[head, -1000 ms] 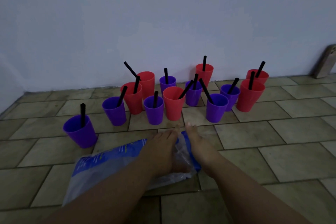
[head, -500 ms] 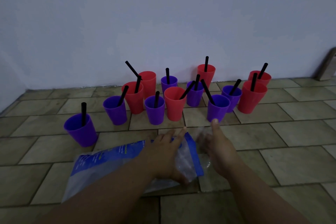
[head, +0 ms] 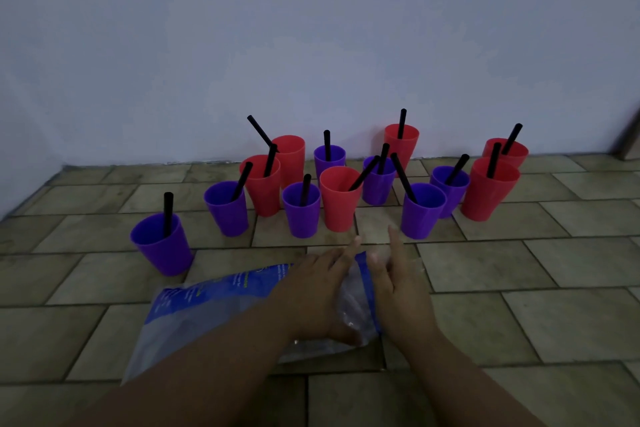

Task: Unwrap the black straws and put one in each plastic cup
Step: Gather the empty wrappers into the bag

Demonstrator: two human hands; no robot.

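Rested left hand [head: 318,295] flat, fingers straight, on the blue-and-clear bag [head: 214,302] and right hand [head: 398,291], fingers likewise straight and pinching nothing, against the bag's right edge, seemingly to smooth it down, with a black straw [head: 168,215] already standing in every cup [head: 162,250] just beyond the bag.

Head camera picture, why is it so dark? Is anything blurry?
Head view: dim, bluish light with no glare and only faint shadows; the cups and black straws look fairly sharp; the clear end of the plastic bag beside the right hand looks smeared.
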